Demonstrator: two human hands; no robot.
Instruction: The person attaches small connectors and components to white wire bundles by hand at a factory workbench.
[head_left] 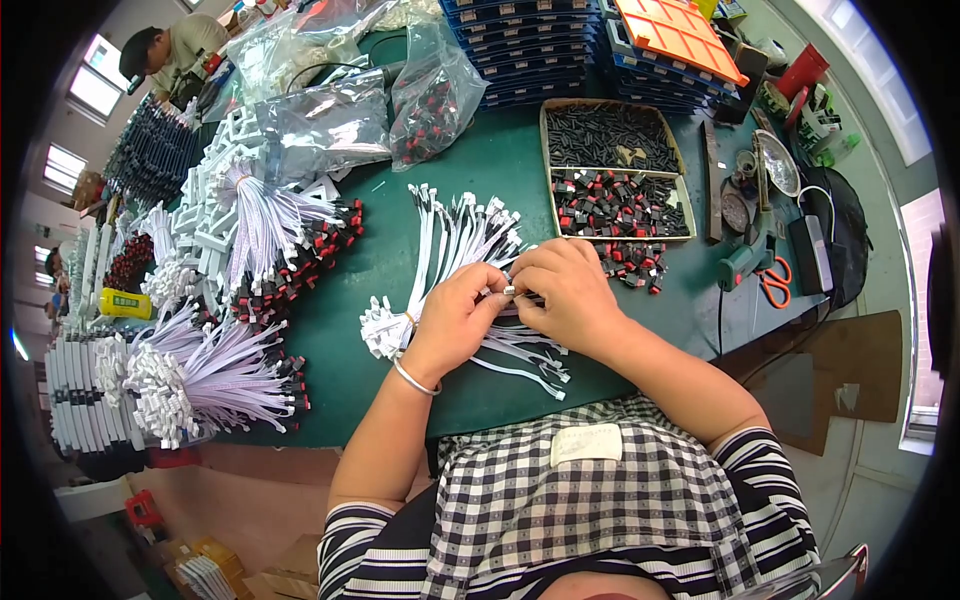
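Note:
My left hand (456, 312) and my right hand (572, 292) meet over the table's middle, fingers pinched together. Between their fingertips is a small cable connector (510, 291), light-coloured where it shows; the fingers hide most of it. Beneath the hands lies a bundle of white cables (440, 240), gathered near my left wrist, with white plugs at one end and loose ends fanning away. Beyond my right hand, red-and-black connector housings (632, 262) are heaped on the table beside a divided box (692, 236). The box holds more housings and many black sleeves (605, 132).
Finished-looking cable bundles (255, 225) with red-and-black ends pile up at left. Plastic bags (325, 130) and stacked blue trays (525, 50) stand at the back. To the right lie orange-handled scissors (775, 282) and a green glue gun (742, 262). Another person (185, 50) works at far left.

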